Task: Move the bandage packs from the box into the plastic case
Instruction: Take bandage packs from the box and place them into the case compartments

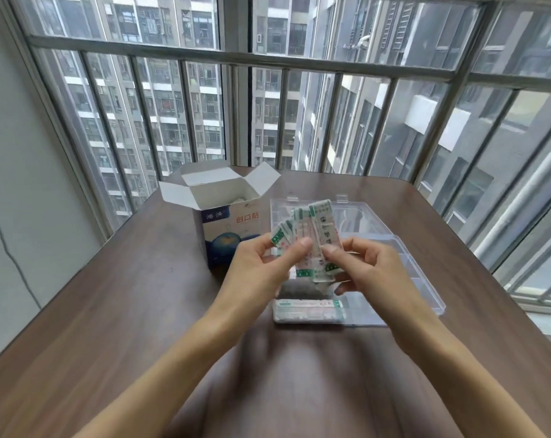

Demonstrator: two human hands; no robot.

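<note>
From the head view, a fanned bunch of bandage packs (312, 241) is pinched between the left hand (268, 267) and the right hand (366, 267) above the clear plastic case (419, 279). One stack (309, 310) is already laid in its near compartment. Something pale is glimpsed inside the open cardboard box (227, 222) on the wood-grain table (125, 311), so more is judged to remain. The wrappers look thin, glossy and oblong.
</note>
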